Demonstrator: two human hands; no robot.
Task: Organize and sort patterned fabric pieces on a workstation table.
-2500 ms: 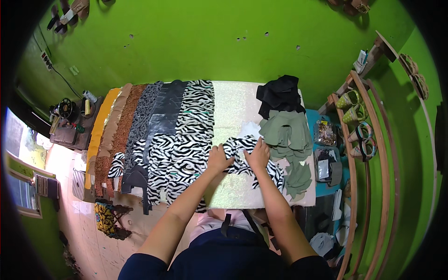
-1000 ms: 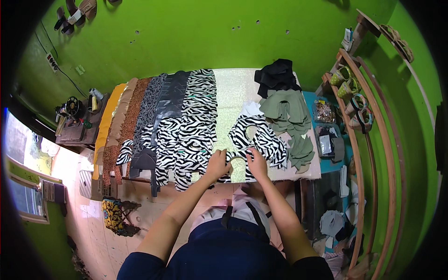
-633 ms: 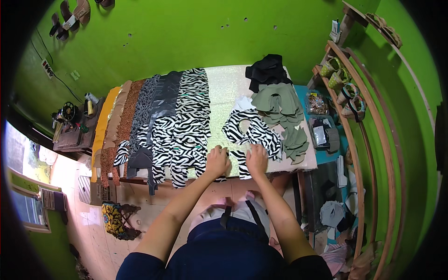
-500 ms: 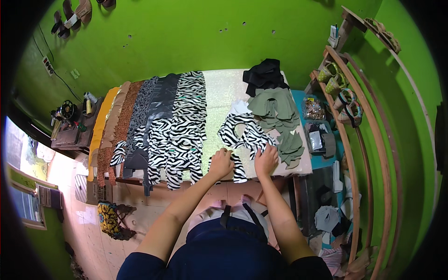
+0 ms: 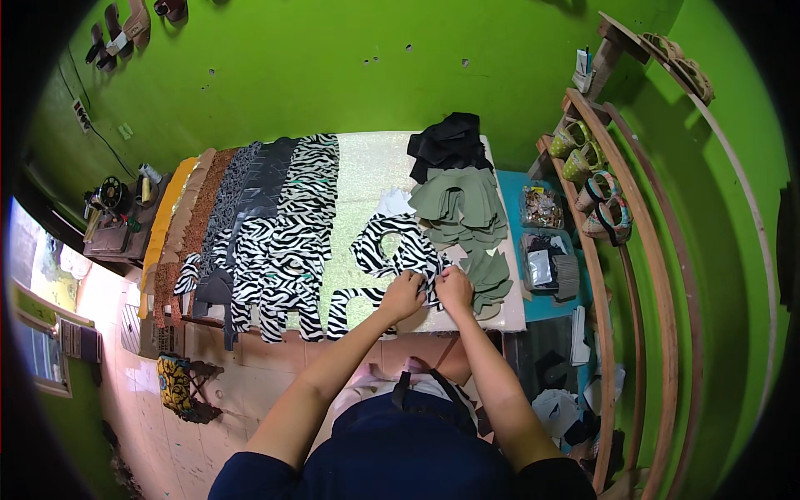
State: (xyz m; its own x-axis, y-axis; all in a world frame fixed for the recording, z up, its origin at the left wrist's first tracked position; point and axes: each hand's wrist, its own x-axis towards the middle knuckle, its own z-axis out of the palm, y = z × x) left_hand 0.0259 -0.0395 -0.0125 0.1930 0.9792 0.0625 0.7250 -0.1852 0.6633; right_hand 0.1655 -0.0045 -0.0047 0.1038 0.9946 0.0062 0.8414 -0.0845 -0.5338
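A curved zebra-print fabric piece point(image 5: 377, 239) lies on the pale sparkly sheet point(image 5: 354, 187) covering the table. My left hand point(image 5: 403, 297) has its fingers closed on the lower right end of this piece. Close beside it, my right hand point(image 5: 455, 292) pinches the same end with curled fingers; the exact grip is partly hidden. Just left of my left hand, a second, arched zebra-print piece point(image 5: 340, 311) rests near the table's front edge. Olive-green cut pieces point(image 5: 457, 204) are heaped beyond my right hand, with black pieces point(image 5: 450, 143) behind them.
Overlapping rows of zebra-print point(image 5: 308, 183), dark grey, brown and yellow point(image 5: 173, 204) pieces cover the table's left part. A sewing machine point(image 5: 112, 196) stands further left. Right of the table are plastic containers point(image 5: 542, 208) and a wooden rack point(image 5: 621, 258) holding sandals.
My left hand has moved right, off the arched piece and onto the curved zebra-print piece near my right hand. The arched piece shows more fully. The whole view has shifted slightly.
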